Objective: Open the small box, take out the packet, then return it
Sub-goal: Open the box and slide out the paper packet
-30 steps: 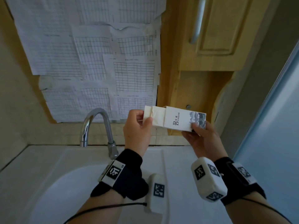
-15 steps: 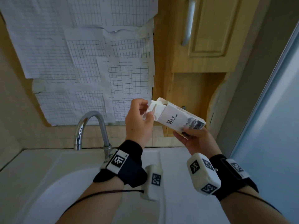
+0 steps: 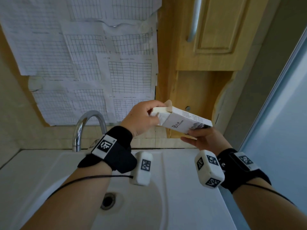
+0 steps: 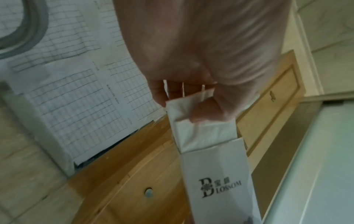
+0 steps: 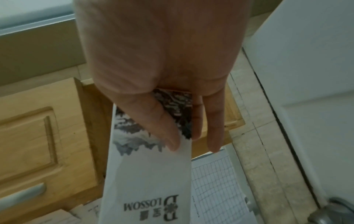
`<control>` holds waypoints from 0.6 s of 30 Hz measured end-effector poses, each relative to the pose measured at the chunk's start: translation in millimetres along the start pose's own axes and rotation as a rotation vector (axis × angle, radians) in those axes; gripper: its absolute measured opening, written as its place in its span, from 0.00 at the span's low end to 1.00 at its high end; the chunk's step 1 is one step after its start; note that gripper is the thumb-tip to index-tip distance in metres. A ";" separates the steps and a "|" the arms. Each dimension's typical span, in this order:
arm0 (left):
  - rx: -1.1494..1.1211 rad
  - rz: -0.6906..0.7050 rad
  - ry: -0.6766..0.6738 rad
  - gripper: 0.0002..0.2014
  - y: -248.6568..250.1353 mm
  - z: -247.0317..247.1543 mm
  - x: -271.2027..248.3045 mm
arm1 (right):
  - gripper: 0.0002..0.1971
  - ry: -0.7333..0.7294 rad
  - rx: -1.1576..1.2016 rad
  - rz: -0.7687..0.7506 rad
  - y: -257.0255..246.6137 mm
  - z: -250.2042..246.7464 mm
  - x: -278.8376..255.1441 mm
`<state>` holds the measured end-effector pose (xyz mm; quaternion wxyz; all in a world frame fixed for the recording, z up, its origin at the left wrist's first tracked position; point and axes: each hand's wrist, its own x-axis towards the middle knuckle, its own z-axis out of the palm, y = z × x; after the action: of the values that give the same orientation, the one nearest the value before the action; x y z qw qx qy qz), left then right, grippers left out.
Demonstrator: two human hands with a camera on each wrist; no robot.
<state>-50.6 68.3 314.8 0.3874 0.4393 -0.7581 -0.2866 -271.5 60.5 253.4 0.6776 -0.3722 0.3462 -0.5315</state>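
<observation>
I hold a small white box (image 3: 186,121) printed "Blossom" level in the air above the sink. My right hand (image 3: 197,135) grips its closed end from below, thumb on the printed face (image 5: 145,174). The box's left end is open, with its tan flap (image 3: 168,104) turned up. A white packet (image 4: 193,130) sticks partly out of that end. My left hand (image 3: 149,115) pinches the packet's outer end between thumb and fingers (image 4: 208,112). The rest of the packet is hidden inside the box (image 4: 220,181).
Below my hands is a white sink (image 3: 182,163) with a drain (image 3: 108,200) and a chrome tap (image 3: 89,123) at the back left. Gridded paper sheets (image 3: 129,77) cover the wall. A wooden cabinet (image 3: 216,39) hangs behind the box, and a pale panel (image 3: 282,113) stands at the right.
The left hand has gone from the box's flap to the packet and now pinches its end, which shows outside the opening. The box has tipped and shifted slightly right.
</observation>
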 end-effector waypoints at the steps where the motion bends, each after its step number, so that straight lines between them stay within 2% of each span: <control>1: 0.032 0.008 -0.018 0.17 1.9 -0.3 1.4 | 0.25 0.004 -0.027 0.001 0.2 -1.0 -0.1; 7: 0.007 0.099 -0.085 0.10 18.1 4.4 4.7 | 0.23 0.099 -0.066 -0.072 3.9 -3.1 3.7; 11: -0.011 0.156 -0.054 0.16 19.5 11.4 5.8 | 0.23 0.166 -0.024 -0.078 7.8 -1.8 3.5; 14: -0.081 0.124 -0.055 0.18 22.7 15.1 5.0 | 0.23 0.161 -0.001 -0.032 14.8 0.3 2.0; 18: 0.066 0.128 -0.003 0.15 28.5 13.2 9.3 | 0.23 0.078 -0.021 0.043 19.4 0.7 0.8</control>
<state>-77.2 74.1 333.0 0.3891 0.4021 -0.7943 -0.2365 -261.8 62.9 236.7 0.6709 -0.3508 0.3860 -0.5270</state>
